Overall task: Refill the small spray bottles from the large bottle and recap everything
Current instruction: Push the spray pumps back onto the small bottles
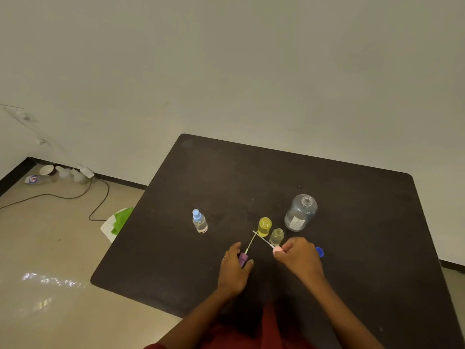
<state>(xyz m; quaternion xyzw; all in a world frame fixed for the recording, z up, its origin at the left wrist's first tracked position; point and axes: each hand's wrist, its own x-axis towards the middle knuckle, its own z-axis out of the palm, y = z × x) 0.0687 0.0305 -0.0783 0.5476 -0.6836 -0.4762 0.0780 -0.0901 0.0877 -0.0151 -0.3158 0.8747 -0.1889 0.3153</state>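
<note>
Head view: the left hand (235,267) pinches a purple spray cap with a thin white dip tube (243,258), and the right hand (299,255) pinches a pink spray cap with its own dip tube (276,250); the two tubes cross just ahead of the hands. Just beyond the right hand stand two uncapped small bottles on the dark tabletop (251,172): a yellow-tinted clear plastic one (264,226) and a paler one (276,236). Both seem to hold liquid, so filling looks largely done and these two await their caps. Farther beyond the right hand, the large clear round bottle with a label (300,212) stands open; its blue screw cap (319,251) lies behind that hand. Well ahead of the left hand, a small clear bottle with a light-blue sprayer (200,221) is already capped.
</note>
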